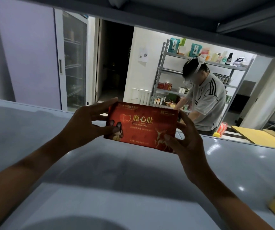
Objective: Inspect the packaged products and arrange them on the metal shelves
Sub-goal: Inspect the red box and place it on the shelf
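I hold red box [141, 127] above shelf [133, 171]: left hand [83, 123], right hand [184, 140] gripping short ends. Looks light, stiff, glossy, maybe slippery; end grip suits.

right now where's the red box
In the head view the red box sits mid-frame, held upright between the left hand and right hand above the grey metal shelf.

Red box [141, 127] with gold lettering and gold deer print. Behind the box: grey shelf [133, 171], lilac wall [30, 55], person's grey shirt [208, 103] with black stripes.
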